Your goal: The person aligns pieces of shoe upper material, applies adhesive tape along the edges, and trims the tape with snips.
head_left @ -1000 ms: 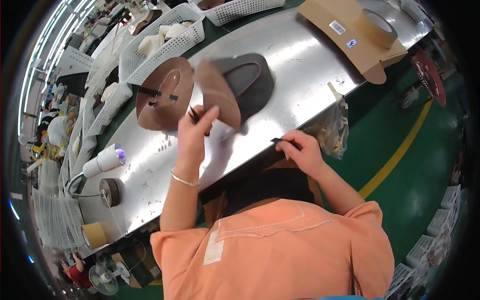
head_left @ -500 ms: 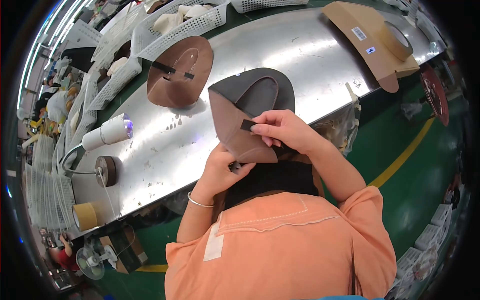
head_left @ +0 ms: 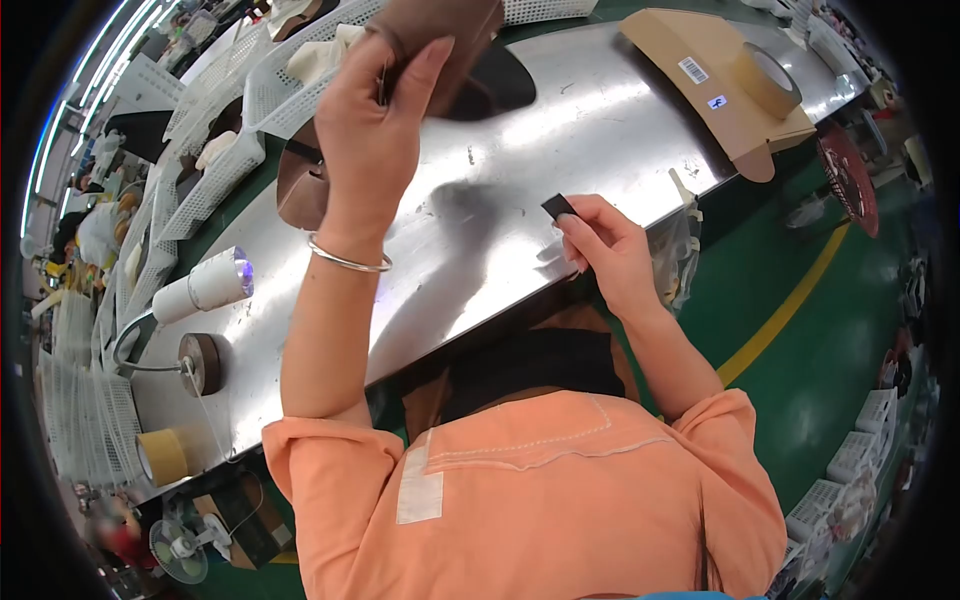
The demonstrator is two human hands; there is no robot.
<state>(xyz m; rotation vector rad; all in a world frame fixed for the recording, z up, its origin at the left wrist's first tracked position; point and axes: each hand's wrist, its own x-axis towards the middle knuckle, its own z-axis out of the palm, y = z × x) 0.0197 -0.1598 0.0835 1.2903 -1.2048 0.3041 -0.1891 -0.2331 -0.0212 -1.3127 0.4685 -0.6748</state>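
My left hand point(head_left: 375, 130) is raised over the far side of the metal table point(head_left: 600, 140), its thumb and fingers closed on a brown hat point(head_left: 435, 30) that is partly cut off by the top of the view. A dark part point(head_left: 500, 85), blurred at its edge, shows behind and below that hat. Another brown hat point(head_left: 300, 190) lies on the table, partly hidden behind my left wrist. Near the table's front edge, my right hand point(head_left: 610, 245) pinches a small black strip point(head_left: 558, 207) between thumb and fingers.
White perforated baskets point(head_left: 275, 100) line the far side. On the left are a lamp point(head_left: 205, 285), a round brown base point(head_left: 200, 364) and a tape roll point(head_left: 162, 457). A cardboard box point(head_left: 700, 80) carries another tape roll point(head_left: 768, 80). A plastic bag point(head_left: 675, 255) hangs at the front edge.
My left hand has lifted the brown hat up and away from my body, toward the baskets. My right hand has come off the hat with the black strip still in its fingers.
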